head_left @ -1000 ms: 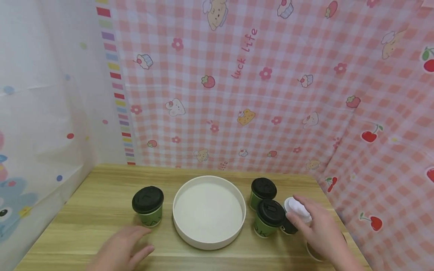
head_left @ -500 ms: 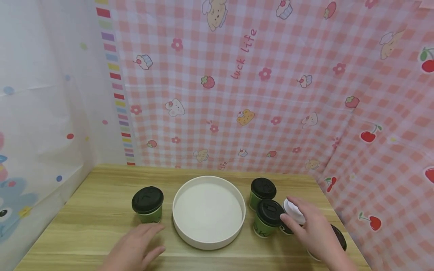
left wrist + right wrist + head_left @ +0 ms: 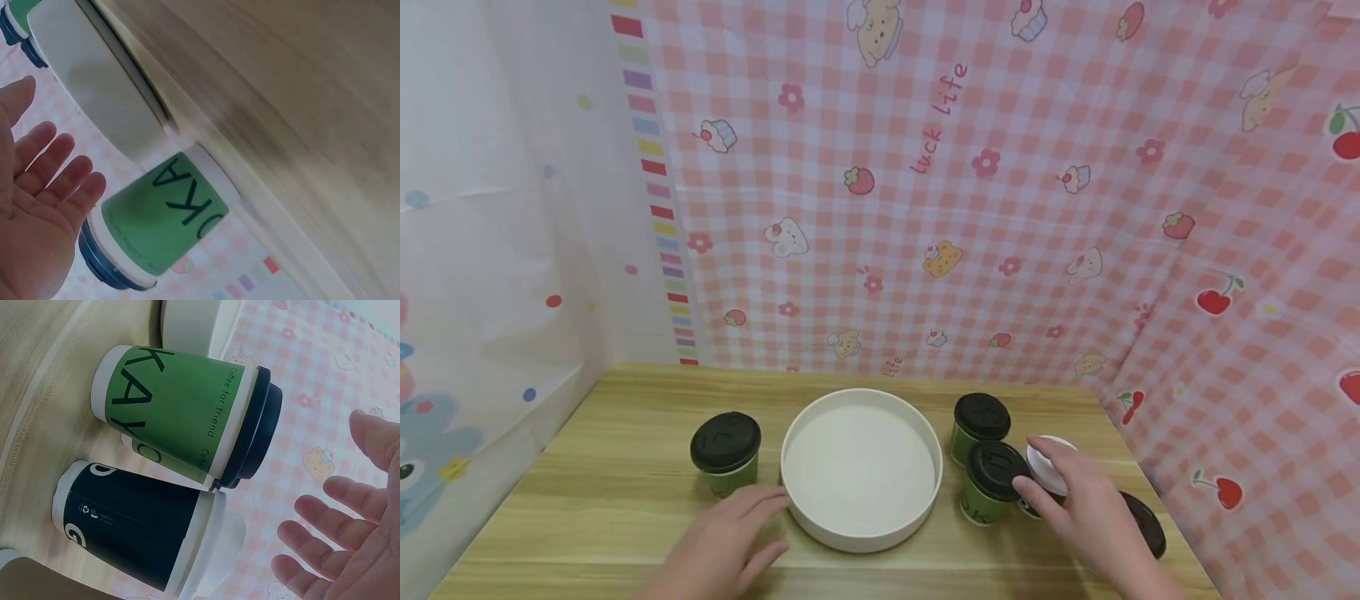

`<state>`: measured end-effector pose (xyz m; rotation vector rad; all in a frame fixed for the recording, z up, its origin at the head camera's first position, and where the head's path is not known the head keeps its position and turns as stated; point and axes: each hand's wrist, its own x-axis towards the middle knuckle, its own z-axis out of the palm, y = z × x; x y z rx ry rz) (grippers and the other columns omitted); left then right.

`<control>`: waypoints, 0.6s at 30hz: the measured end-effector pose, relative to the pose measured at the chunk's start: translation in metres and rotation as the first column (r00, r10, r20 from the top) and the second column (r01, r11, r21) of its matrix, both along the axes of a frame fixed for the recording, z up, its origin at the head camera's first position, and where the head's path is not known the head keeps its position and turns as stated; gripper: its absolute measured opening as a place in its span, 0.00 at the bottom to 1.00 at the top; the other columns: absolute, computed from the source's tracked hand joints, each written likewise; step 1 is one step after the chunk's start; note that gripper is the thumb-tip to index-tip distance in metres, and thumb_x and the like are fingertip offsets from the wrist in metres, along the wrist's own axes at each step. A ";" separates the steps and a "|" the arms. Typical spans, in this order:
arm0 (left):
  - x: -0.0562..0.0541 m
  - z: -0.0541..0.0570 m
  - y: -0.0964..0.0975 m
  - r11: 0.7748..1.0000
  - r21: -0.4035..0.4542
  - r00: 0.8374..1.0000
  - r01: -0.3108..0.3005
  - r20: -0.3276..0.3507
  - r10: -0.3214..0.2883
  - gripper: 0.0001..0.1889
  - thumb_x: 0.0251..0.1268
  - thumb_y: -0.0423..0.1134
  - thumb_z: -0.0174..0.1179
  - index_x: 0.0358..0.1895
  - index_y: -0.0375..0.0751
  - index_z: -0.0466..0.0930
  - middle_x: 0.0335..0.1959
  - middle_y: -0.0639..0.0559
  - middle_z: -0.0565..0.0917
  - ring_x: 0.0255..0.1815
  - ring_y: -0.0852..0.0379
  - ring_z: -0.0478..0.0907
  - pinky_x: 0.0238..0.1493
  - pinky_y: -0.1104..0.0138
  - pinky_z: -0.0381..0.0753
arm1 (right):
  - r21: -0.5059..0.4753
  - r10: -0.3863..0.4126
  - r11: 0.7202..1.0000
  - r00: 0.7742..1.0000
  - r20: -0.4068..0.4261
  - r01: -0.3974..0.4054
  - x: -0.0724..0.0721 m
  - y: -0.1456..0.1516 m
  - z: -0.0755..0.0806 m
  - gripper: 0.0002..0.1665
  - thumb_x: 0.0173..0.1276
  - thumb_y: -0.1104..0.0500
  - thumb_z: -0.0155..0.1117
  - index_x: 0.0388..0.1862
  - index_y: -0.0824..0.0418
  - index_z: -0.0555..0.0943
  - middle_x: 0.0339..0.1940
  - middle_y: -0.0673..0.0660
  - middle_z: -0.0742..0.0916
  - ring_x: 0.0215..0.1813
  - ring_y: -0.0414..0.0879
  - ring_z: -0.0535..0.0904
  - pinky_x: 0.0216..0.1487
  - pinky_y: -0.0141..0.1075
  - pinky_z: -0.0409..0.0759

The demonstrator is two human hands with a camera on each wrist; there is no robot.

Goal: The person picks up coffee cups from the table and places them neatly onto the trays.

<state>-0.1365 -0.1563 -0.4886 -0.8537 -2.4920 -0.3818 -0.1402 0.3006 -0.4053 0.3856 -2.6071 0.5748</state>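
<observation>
Beside the white-lidded cup (image 3: 134, 519) on the tabletop (image 3: 580, 483), our right grip (image 3: 1086, 517) is spread, poised for a hold, we judge; that calls for closing round it without nudging the adjacent green cup (image 3: 178, 409). Our left grip (image 3: 718, 537), loosely spread, lies by the round tray (image 3: 865, 543); contact we cannot tell.

Green cups (image 3: 172, 412), black lids (image 3: 257, 431)

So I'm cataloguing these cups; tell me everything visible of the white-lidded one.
The white-lidded cup has a black, paper-looking wrap with white letters and a small recycling mark, a pale base and rim, and a plastic-looking lid in place. It stands upright on the table beside two green cups; whether they touch is unclear. The right hand hovers over it without touching.
</observation>
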 end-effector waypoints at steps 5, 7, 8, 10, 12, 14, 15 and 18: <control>-0.005 -0.002 0.008 0.999 -0.011 0.997 0.053 -0.050 -0.053 0.24 0.62 0.49 0.78 0.58 0.46 0.87 0.60 0.52 0.87 0.61 0.52 0.85 0.59 0.55 0.90 | 0.029 -0.004 1.000 0.999 -0.032 0.005 0.000 -0.003 -0.002 0.33 0.66 0.50 0.81 0.67 0.59 0.84 0.61 0.63 0.89 0.61 0.62 0.87 0.57 0.62 0.86; -0.007 -0.003 0.011 0.997 -0.010 0.994 0.076 -0.080 -0.076 0.23 0.61 0.48 0.78 0.57 0.45 0.87 0.59 0.52 0.87 0.60 0.52 0.85 0.59 0.55 0.90 | 0.039 -0.004 0.999 0.999 -0.035 0.005 0.000 -0.003 -0.003 0.33 0.66 0.50 0.81 0.67 0.59 0.84 0.61 0.63 0.89 0.61 0.63 0.87 0.58 0.63 0.86; -0.008 -0.004 0.012 0.996 -0.010 0.992 0.084 -0.092 -0.085 0.23 0.61 0.48 0.79 0.57 0.45 0.87 0.58 0.52 0.87 0.60 0.52 0.85 0.59 0.56 0.90 | 0.042 -0.005 0.999 0.999 -0.034 0.006 -0.001 -0.004 -0.003 0.33 0.66 0.50 0.81 0.67 0.58 0.84 0.61 0.63 0.89 0.62 0.64 0.86 0.58 0.64 0.86; -0.010 -0.005 0.015 0.996 -0.009 0.991 0.094 -0.099 -0.094 0.22 0.61 0.48 0.79 0.56 0.45 0.87 0.58 0.53 0.87 0.60 0.53 0.85 0.60 0.56 0.90 | 0.049 -0.007 0.999 1.000 -0.030 0.009 -0.001 -0.004 -0.004 0.33 0.66 0.49 0.81 0.67 0.58 0.84 0.61 0.63 0.89 0.62 0.64 0.86 0.59 0.64 0.85; -0.012 -0.006 0.017 0.996 -0.011 0.992 0.091 -0.088 -0.091 0.21 0.61 0.47 0.79 0.55 0.46 0.87 0.57 0.54 0.87 0.60 0.54 0.84 0.59 0.57 0.89 | 0.058 -0.012 0.998 0.999 -0.032 0.013 -0.002 -0.005 -0.006 0.33 0.66 0.49 0.81 0.67 0.59 0.84 0.61 0.63 0.89 0.62 0.64 0.86 0.59 0.64 0.85; -0.013 -0.008 0.018 0.996 -0.014 0.993 0.088 -0.077 -0.089 0.21 0.61 0.47 0.79 0.55 0.46 0.88 0.56 0.55 0.86 0.59 0.55 0.84 0.59 0.58 0.89 | 0.068 -0.011 0.998 0.999 -0.044 0.014 -0.002 -0.005 -0.007 0.33 0.64 0.49 0.82 0.66 0.59 0.84 0.60 0.63 0.89 0.62 0.64 0.86 0.59 0.64 0.85; -0.014 -0.008 0.019 0.996 -0.014 0.993 0.088 -0.072 -0.089 0.20 0.61 0.46 0.79 0.54 0.46 0.88 0.55 0.56 0.86 0.59 0.56 0.84 0.59 0.58 0.89 | 0.071 -0.009 0.997 0.999 -0.053 0.013 -0.002 -0.006 -0.007 0.33 0.64 0.49 0.82 0.65 0.59 0.85 0.60 0.63 0.90 0.61 0.64 0.86 0.59 0.64 0.86; -0.015 -0.009 0.021 0.996 -0.015 0.994 0.087 -0.066 -0.088 0.20 0.61 0.45 0.79 0.53 0.46 0.88 0.54 0.56 0.86 0.57 0.57 0.83 0.58 0.58 0.89 | 0.082 -0.001 0.997 0.997 -0.075 0.007 -0.002 -0.006 -0.007 0.33 0.62 0.50 0.83 0.64 0.60 0.85 0.59 0.63 0.90 0.61 0.63 0.87 0.58 0.63 0.86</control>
